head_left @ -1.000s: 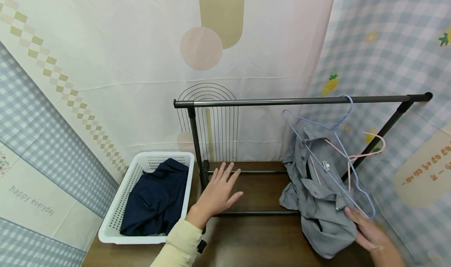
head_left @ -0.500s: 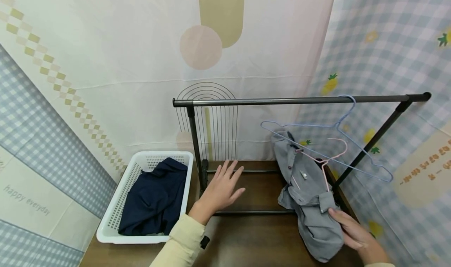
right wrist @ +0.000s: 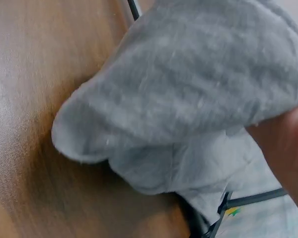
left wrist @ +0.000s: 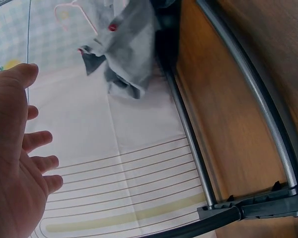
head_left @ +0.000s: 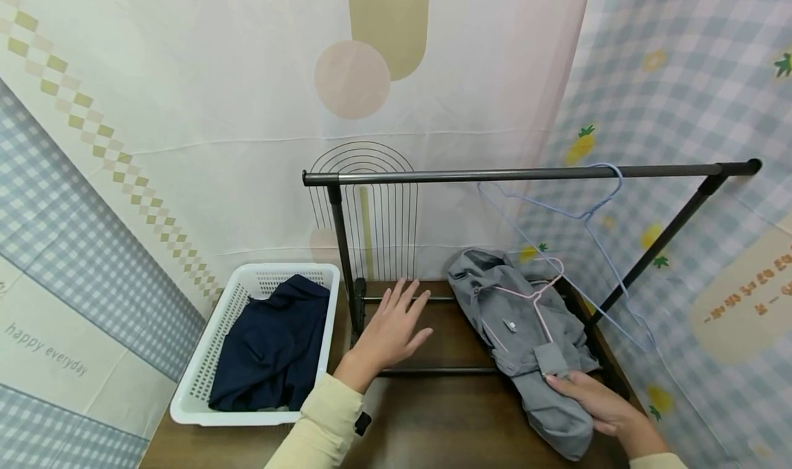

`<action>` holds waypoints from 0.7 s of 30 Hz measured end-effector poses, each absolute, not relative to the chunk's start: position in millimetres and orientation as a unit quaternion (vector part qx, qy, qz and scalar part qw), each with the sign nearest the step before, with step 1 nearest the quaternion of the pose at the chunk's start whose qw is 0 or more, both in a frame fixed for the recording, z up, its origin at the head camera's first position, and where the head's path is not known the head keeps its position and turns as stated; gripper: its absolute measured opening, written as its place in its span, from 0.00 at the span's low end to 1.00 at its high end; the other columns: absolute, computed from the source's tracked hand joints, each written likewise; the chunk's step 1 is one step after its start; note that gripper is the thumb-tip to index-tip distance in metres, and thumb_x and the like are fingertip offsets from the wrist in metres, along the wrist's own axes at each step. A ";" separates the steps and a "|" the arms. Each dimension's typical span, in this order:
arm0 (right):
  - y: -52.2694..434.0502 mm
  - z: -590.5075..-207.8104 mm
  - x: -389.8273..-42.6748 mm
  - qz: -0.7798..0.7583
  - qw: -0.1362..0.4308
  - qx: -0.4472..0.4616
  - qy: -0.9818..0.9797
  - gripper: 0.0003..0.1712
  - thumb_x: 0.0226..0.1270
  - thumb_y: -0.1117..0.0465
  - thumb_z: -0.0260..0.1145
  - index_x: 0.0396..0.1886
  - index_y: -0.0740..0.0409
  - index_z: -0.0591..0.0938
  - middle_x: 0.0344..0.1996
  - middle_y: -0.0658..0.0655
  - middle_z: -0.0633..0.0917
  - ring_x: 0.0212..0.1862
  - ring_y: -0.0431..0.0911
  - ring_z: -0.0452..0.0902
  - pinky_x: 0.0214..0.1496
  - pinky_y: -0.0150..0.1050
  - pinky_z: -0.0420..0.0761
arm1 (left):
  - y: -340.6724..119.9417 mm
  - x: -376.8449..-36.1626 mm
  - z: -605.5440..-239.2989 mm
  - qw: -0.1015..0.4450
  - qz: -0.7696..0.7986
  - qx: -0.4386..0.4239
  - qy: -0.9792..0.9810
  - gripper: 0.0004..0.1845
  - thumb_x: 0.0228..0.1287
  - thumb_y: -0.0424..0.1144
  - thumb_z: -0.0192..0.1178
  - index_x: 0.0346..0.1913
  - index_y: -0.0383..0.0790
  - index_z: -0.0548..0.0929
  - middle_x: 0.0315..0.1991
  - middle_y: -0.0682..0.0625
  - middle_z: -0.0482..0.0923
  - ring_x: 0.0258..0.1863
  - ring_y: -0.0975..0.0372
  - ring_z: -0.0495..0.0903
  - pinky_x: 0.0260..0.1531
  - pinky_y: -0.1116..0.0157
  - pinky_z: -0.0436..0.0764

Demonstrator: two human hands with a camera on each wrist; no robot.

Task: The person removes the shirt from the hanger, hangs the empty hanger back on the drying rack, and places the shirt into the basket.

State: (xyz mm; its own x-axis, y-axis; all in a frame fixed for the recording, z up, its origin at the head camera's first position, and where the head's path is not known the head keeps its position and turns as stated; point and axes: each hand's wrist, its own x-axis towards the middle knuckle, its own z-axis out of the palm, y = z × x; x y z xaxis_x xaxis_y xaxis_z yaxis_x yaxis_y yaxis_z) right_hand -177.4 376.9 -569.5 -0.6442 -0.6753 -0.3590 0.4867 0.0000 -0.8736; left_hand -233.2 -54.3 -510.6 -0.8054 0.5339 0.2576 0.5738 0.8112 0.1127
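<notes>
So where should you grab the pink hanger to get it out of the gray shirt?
Probably the pink hanger's hook, pinched from above. It is the only part sticking out of the gray shirt; the rest lies tucked inside the crumpled cloth, which the right hand holds lower down.

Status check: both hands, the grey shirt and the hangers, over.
Left hand open, hovering over the rack base. Right hand holding grey shirt, pink hanger inside it. Blue hanger on the rail, empty.
</notes>
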 end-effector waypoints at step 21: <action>316.7 -537.4 -173.1 -0.510 0.276 -0.182 0.794 0.16 0.83 0.58 0.56 0.35 0.65 0.76 0.26 0.47 0.75 0.28 0.35 0.74 0.30 0.35 0.78 | -12.8 -252.9 -470.5 0.111 -0.231 -0.342 -0.904 0.30 0.78 0.50 0.58 0.75 0.39 0.70 0.70 0.44 0.74 0.73 0.51 0.70 0.75 0.55 0.69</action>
State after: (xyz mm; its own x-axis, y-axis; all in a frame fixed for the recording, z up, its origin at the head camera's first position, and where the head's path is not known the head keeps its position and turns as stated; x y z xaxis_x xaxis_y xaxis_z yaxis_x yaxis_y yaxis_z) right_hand -173.1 316.7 -537.4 -0.7811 -0.5707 -0.2533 -0.0073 0.4141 -0.9102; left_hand -252.9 -12.8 -470.5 -0.7415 0.5669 0.3589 0.6696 0.6596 0.3415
